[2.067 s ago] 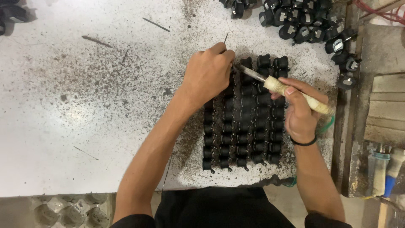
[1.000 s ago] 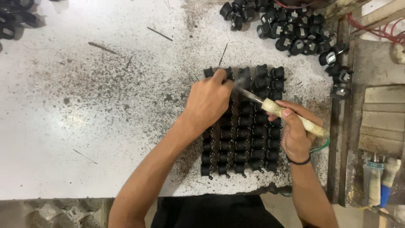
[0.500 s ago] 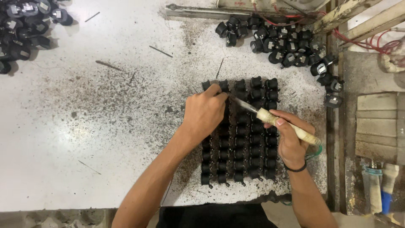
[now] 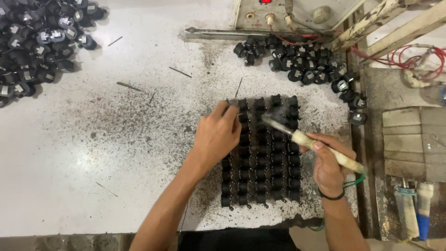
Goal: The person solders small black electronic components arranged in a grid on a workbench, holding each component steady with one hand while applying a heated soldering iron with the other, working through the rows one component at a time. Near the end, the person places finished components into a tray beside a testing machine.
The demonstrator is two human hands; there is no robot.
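Centre frame, our right hand [image 4: 327,167] grips a pale-handled soldering iron [image 4: 316,145] over the black component grid [image 4: 262,158]; our left hand [image 4: 216,135] pinches a thin wire [image 4: 227,103] there.

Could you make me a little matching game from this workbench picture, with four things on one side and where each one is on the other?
Things:
1. Soldering iron
2. Big heap of black parts
3. Grid of black parts
4. Red wires

Places:
A. Far left corner of the table
B. Under both hands, near the table's front edge
C. Held in the right hand
D. Far right, beside the wooden slats

Pairs: 1-C, 2-A, 3-B, 4-D. The left hand rests on the grid's left side.
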